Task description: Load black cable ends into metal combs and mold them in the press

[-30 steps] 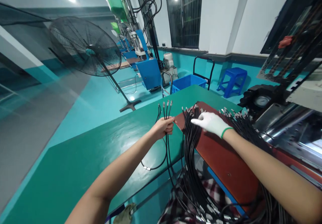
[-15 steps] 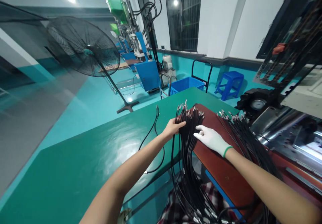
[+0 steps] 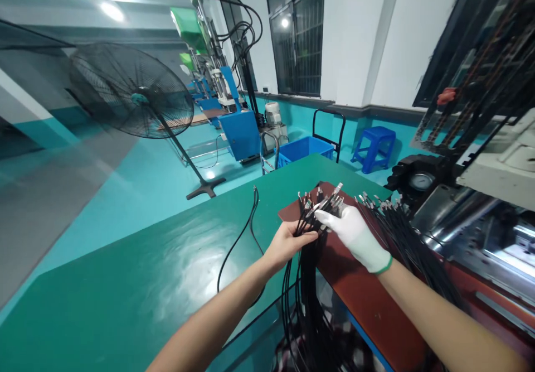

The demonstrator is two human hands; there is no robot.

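My bare left hand (image 3: 286, 245) is closed round some black cables (image 3: 308, 283), just below their metal-tipped ends. The cables hang over the edge of the reddish-brown board (image 3: 359, 291) towards my lap. My right hand (image 3: 360, 238), in a white glove with a green cuff, is closed on cable ends at the top of the same bundle, thumb and fingers together. Silvery connectors (image 3: 337, 189) stick out above the glove. To the right, a second bundle of black cables (image 3: 403, 230) lies on the board, apart from both hands.
A looped black cable (image 3: 228, 252) lies on the green table (image 3: 137, 283) at my left. Machinery with shiny metal parts (image 3: 443, 204) stands close on the right. Beyond the table are a blue crate (image 3: 307, 148), a blue stool (image 3: 373, 148) and a large fan (image 3: 140, 98).
My right hand has moved up and left from beside the bundle and closed on its ends. The cable tips are now tilted to the right. The view has shifted slightly.
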